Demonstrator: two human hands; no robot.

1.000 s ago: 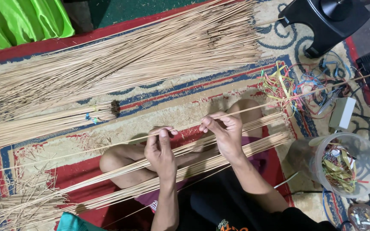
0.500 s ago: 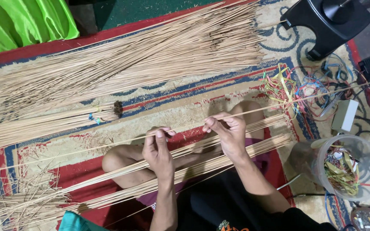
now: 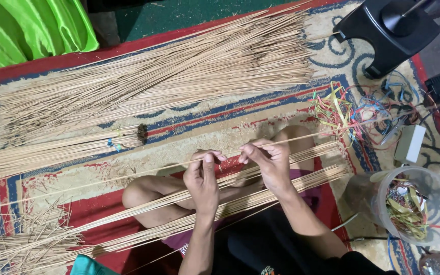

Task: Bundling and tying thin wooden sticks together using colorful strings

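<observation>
I sit cross-legged on a patterned carpet (image 3: 189, 135). My left hand (image 3: 202, 178) and my right hand (image 3: 267, 160) both pinch one long thin tan stick (image 3: 138, 170) that runs level across my lap from left to right. Two loose bunches of the same sticks (image 3: 143, 224) lie across my legs under my hands. A broad pile of sticks (image 3: 164, 76) is spread on the carpet beyond, and a tied bundle (image 3: 52, 153) lies at the left.
A tangle of coloured plastic strips (image 3: 334, 109) and wires lies at the right. A clear tub (image 3: 418, 203) with more strips stands near my right knee. A black stand base (image 3: 388, 30) is at top right, green cloth (image 3: 21, 30) at top left, broken stick scraps (image 3: 21, 239) at bottom left.
My hands have stayed on the single stick, with both drifting slightly to the right and lower in view. The piles have not moved.
</observation>
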